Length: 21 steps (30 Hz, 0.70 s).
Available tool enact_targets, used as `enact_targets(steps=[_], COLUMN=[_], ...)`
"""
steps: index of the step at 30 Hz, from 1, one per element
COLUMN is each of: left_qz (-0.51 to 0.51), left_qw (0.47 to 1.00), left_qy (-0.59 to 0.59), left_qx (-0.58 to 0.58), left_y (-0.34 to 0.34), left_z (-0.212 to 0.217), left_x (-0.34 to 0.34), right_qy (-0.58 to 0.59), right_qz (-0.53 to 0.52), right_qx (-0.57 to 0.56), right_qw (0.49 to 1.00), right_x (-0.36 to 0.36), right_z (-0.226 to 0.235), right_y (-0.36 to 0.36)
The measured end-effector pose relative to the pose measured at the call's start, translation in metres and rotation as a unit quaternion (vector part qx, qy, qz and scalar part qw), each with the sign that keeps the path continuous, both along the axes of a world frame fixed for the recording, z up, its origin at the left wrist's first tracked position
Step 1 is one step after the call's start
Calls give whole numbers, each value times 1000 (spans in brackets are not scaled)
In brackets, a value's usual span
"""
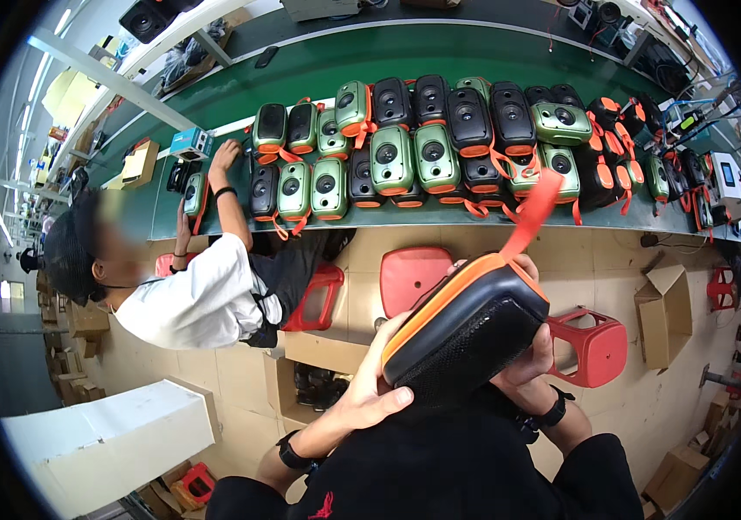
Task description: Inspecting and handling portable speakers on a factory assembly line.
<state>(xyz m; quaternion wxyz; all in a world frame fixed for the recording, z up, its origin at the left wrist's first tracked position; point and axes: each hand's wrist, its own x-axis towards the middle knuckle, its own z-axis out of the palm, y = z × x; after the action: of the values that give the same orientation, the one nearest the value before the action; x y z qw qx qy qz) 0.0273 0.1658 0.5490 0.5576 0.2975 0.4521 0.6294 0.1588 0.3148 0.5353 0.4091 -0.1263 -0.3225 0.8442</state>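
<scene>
Both hands grip one black speaker with an orange rim [464,334] above the lap, off the desk: the left hand [369,394] cups its lower end, thumb on the mesh, and the right hand [528,362] clamps its far side, orange strap [530,213] sticking up. Rows of green and black speakers [440,152] already crowd the green desk [301,65]; judging by that, this unit is still in hand. At the desk's left end, a co-worker's hand [223,156] touches the row.
</scene>
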Motion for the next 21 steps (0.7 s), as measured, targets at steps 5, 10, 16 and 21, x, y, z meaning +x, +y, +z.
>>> enact_targets(steps=[5, 10, 16, 21], left_qz=[77, 178, 278, 283], left_qw=[997, 980, 957, 952], left_qy=[-4, 52, 67, 109], left_qx=[9, 66, 40, 49], left_y=[9, 14, 38, 41], left_z=[13, -1, 0, -2], left_x=[-20, -34, -18, -21], right_qy=[-126, -202, -247, -220], right_qz=[9, 103, 66, 70], right_qx=[2, 173, 219, 201], right_qw=[992, 958, 942, 952], right_x=[21, 15, 1, 0], right_z=[10, 10, 7, 6], right_y=[10, 8, -2, -2])
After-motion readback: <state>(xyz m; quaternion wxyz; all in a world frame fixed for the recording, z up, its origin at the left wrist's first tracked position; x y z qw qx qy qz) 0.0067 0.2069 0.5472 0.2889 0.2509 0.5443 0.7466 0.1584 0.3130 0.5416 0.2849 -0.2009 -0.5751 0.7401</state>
